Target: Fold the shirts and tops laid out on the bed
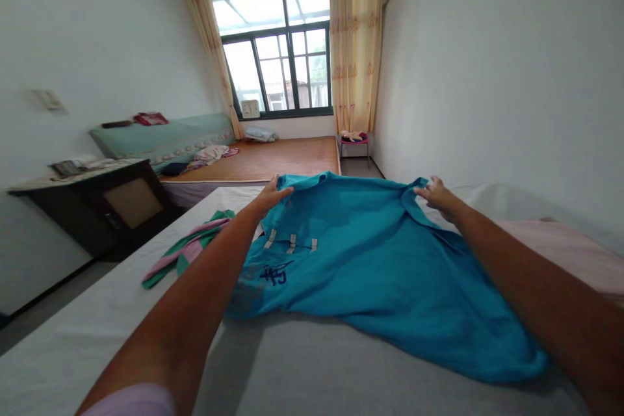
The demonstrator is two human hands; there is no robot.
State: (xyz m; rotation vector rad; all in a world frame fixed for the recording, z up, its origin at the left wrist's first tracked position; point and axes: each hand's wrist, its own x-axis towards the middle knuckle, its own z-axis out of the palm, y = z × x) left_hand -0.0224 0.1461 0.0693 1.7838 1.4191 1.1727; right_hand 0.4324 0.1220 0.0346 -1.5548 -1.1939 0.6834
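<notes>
A bright blue garment point(361, 247), apparently a shirt, is stretched between my two hands over a white-sheeted bed point(312, 364). Dark blue lettering, a grey pattern and several pale tabs show on its left part. My left hand point(273, 196) pinches its far left corner. At the far right edge, my right hand point(437, 195) has its fingers closed on the cloth. The far edge is lifted, while the near part droops onto the sheet. Left of my left forearm lies a crumpled green and pink cloth point(188, 247).
Along the right side lies pink bedding point(560, 250). Beyond stands another bed with a brown mat point(287, 157), holding clothes and a pillow point(260, 134). A dark cabinet point(131, 205) is at left. A pink stool point(358, 140) stands by the right wall, below the curtain point(355, 45).
</notes>
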